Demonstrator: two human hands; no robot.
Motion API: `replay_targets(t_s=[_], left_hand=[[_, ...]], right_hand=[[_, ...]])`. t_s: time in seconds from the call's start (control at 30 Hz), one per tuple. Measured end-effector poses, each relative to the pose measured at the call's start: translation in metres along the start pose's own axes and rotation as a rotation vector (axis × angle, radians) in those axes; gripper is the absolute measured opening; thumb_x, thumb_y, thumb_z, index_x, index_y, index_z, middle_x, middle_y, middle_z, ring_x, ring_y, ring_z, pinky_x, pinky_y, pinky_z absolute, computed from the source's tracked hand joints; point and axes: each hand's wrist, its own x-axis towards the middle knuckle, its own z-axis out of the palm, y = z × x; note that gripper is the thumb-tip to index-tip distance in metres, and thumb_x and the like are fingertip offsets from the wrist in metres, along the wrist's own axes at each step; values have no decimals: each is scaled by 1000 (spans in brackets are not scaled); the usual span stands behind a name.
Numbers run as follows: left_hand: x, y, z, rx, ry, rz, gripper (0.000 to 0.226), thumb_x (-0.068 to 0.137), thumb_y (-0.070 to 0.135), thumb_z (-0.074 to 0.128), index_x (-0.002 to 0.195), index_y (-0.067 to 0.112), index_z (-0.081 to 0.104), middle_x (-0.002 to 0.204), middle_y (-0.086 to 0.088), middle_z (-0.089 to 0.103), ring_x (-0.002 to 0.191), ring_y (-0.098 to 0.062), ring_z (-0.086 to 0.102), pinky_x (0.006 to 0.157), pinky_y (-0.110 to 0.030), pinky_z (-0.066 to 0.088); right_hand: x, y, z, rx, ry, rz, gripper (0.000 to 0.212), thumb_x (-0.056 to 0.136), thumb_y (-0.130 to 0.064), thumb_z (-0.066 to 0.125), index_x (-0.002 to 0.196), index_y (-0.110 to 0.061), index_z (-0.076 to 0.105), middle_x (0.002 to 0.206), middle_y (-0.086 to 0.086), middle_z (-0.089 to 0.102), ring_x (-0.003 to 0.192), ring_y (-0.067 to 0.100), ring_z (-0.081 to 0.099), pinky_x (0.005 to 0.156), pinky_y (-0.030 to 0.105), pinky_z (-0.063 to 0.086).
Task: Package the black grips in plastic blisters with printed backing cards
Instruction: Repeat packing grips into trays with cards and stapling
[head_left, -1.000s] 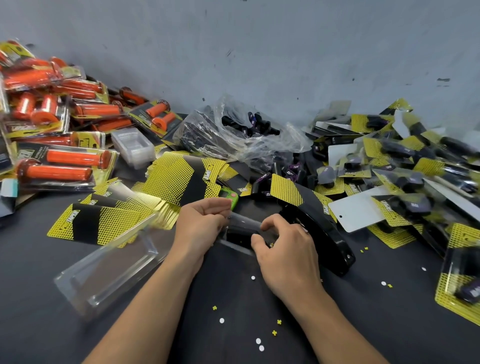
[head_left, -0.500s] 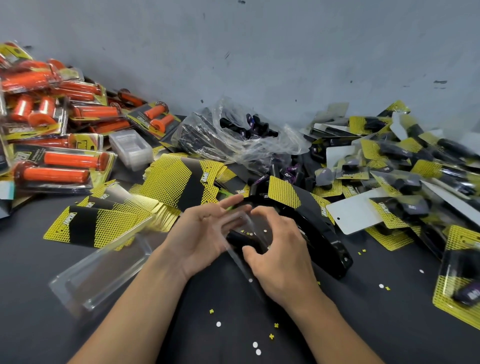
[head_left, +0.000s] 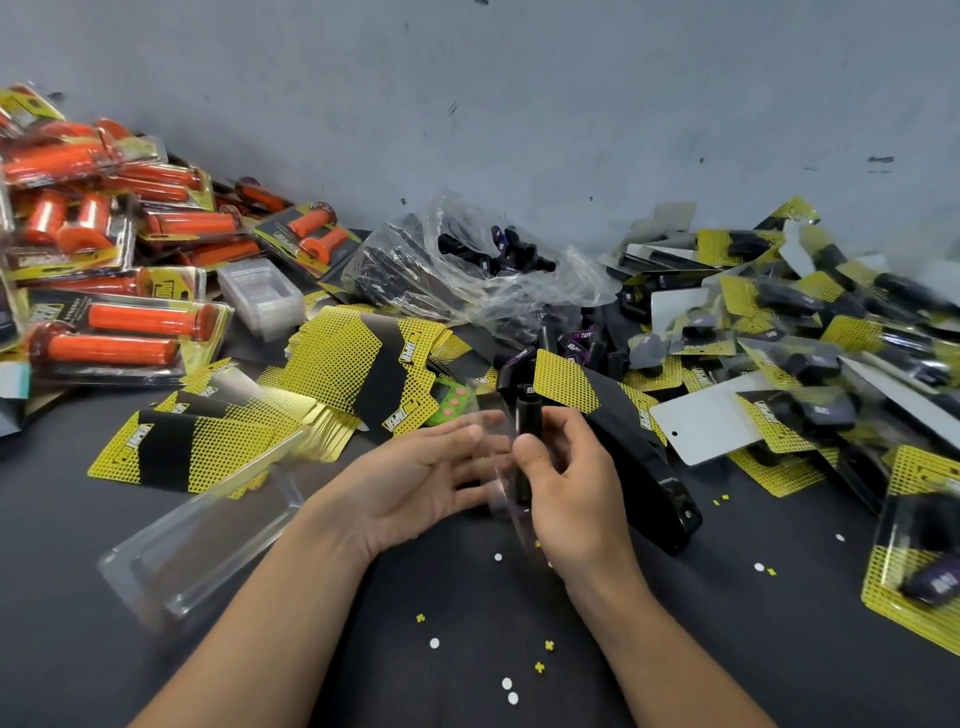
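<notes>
My right hand (head_left: 569, 486) grips a clear plastic blister (head_left: 501, 493) with a black grip (head_left: 524, 441) inside it, held upright above the dark table. My left hand (head_left: 415, 478) lies palm up beside it, fingers straight and touching the blister's clear face. Yellow-and-black backing cards (head_left: 363, 374) are fanned out behind my hands. A stack of empty clear blisters (head_left: 208, 540) lies to the left. Loose black grips (head_left: 498, 254) sit in a clear plastic bag at the back.
Packaged orange grips (head_left: 119, 322) pile up at the left. Finished black-grip packs (head_left: 810, 332) heap at the right. A black stapler (head_left: 654, 467) lies just right of my hands. Punched paper dots (head_left: 509, 686) scatter over the dark table (head_left: 779, 649). A grey wall (head_left: 519, 104) closes the back.
The blister with the grip rose from lying flat on the table to upright. My left hand let go of it and opened palm up, while my right hand kept its hold.
</notes>
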Motion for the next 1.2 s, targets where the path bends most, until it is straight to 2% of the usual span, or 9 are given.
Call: replay_targets(t_s=[0.17, 0.4, 0.57, 0.67, 0.8, 0.9, 1.0, 1.1, 1.2], left_hand=[[-3, 4, -2, -161, -40, -55, 61, 99, 39, 63, 149, 6, 50, 111, -17, 65, 93, -27, 66, 84, -43, 63], [-3, -1, 0, -15, -91, -130, 35, 105, 34, 54, 124, 6, 64, 102, -19, 63, 75, -25, 64, 63, -35, 60], [-2, -4, -1, 65, -66, -56, 48, 72, 37, 95, 105, 7, 77, 92, -16, 65, 73, -24, 63, 62, -37, 57], [-3, -5, 1, 47, -94, -43, 34, 91, 43, 74, 98, 10, 81, 84, -14, 71, 71, -22, 70, 62, -39, 60], [-2, -4, 1, -35, -205, -124, 61, 96, 62, 53, 122, 12, 76, 107, -14, 76, 97, -29, 75, 84, -53, 60], [-4, -4, -1, -29, -315, -69, 45, 96, 21, 64, 138, 7, 60, 110, -16, 74, 99, -29, 73, 89, -50, 58], [-2, -3, -2, 27, -327, -31, 64, 80, -17, 41, 139, 4, 55, 94, -12, 72, 81, -21, 71, 77, -35, 59], [3, -2, -2, 63, -213, 30, 71, 68, -22, 42, 125, 8, 71, 91, -13, 70, 74, -19, 68, 62, -26, 54], [9, 1, -6, -27, -5, 78, 73, 71, -25, 38, 131, 6, 66, 110, -18, 72, 91, -26, 72, 62, -29, 59]], right_hand=[[2, -11, -7, 142, 69, -121, 19, 93, -24, 67, 108, -35, 70, 104, -12, 77, 101, 12, 74, 86, 27, 58], [-8, -21, -17, -262, -3, -393, 48, 81, -2, 82, 110, -39, 75, 107, -11, 64, 100, 1, 64, 82, 5, 47], [-9, -22, -12, -397, -105, -501, 47, 73, 9, 77, 108, -22, 82, 115, -20, 72, 108, 6, 55, 98, 15, 45], [-8, -21, -8, -422, -116, -514, 39, 78, 6, 74, 106, -19, 82, 117, -16, 73, 110, 8, 57, 102, 15, 43], [-6, -17, -2, -483, -77, -515, 39, 80, 9, 75, 107, -18, 82, 117, -5, 76, 114, 13, 65, 103, 23, 48], [-3, -17, 1, -445, -21, -425, 40, 78, 8, 78, 109, -18, 81, 122, -2, 74, 118, 9, 63, 107, 19, 44], [-2, -15, 0, -446, -20, -389, 37, 78, 4, 80, 109, -18, 80, 122, -2, 73, 118, 7, 62, 108, 20, 43], [0, -20, -4, -411, 56, -439, 33, 86, 2, 72, 112, -17, 79, 123, -3, 72, 117, 9, 63, 106, 23, 46], [15, -30, -16, -447, 327, -472, 35, 89, -1, 65, 117, -18, 77, 118, 2, 69, 110, 23, 63, 99, 31, 51]])
